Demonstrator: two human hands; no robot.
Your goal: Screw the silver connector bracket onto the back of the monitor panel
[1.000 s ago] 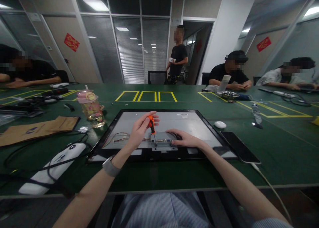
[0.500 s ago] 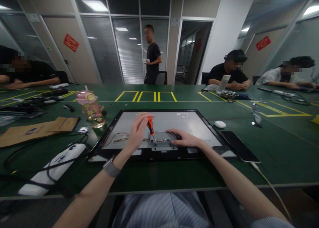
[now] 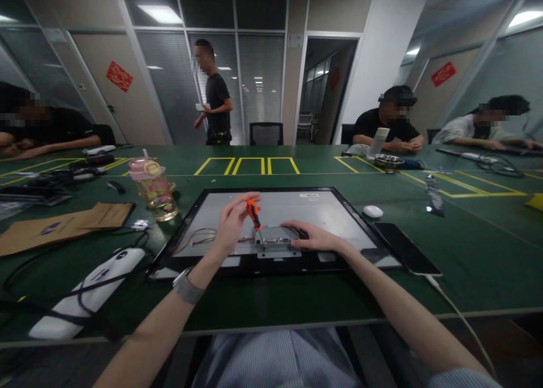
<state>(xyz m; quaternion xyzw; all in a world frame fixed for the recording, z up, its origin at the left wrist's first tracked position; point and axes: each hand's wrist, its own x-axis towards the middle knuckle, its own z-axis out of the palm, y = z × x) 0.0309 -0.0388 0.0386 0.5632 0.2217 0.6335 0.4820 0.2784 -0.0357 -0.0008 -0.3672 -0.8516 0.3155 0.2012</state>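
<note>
A flat display panel (image 3: 339, 223) with a black frame lies back side up before me on the green table. Near its front edge sits a metal bracket (image 3: 279, 253) with a row of ports. My left hand (image 3: 232, 221) is closed round the handle of an orange-and-black screwdriver (image 3: 253, 214), whose shaft points down at the bracket's left end. Across the bracket's right side lies my right hand (image 3: 314, 236), fingers curved over its top and side; a dark piece shows under them, too hidden to name. Thin coloured wires (image 3: 203, 238) run along the panel left of the bracket.
On the left are a pink-lidded bottle (image 3: 153, 193), a brown paper bag (image 3: 63, 227) and a white device (image 3: 91, 294) with black cables. A phone (image 3: 407, 249) on a charging cable and a white earbud case (image 3: 373, 211) lie right. Several people are across the table.
The screwdriver handle leans slightly further left and my left hand's fingers have shifted a little. My right hand stays in place. A standing person behind the table has moved left.
</note>
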